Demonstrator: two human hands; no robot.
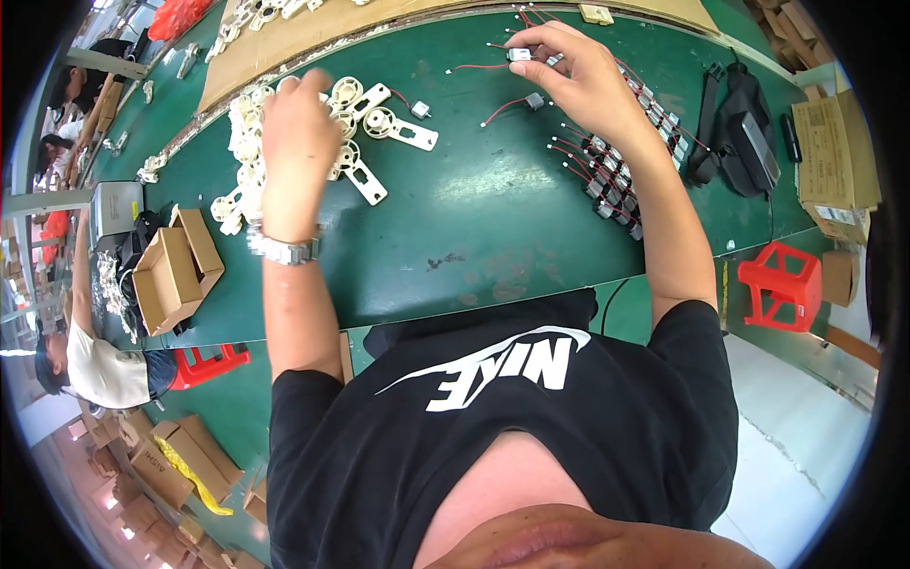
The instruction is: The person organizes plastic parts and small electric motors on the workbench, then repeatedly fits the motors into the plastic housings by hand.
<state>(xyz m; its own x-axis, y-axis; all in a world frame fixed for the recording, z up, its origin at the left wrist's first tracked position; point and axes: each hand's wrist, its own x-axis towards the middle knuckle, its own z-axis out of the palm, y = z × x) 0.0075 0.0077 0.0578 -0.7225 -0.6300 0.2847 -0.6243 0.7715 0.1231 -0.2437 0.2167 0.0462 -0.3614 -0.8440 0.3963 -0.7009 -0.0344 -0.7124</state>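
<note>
My right hand pinches a small silver motor with thin red wires between thumb and fingers, at the far side of the green table. Beneath and beside that arm, rows of similar wired motors lie close together. My left hand, with a metal watch on its wrist, is over a pile of cream plastic parts. Its fingertips are blurred and partly hidden, so whether they grip a part cannot be told. Loose cream parts with round ends lie just right of it. Two single motors sit between my hands.
A black device with a strap lies at the table's right, near a cardboard box. An open carton stands at the left edge. Red stools are on the floor. Another person sits at the left.
</note>
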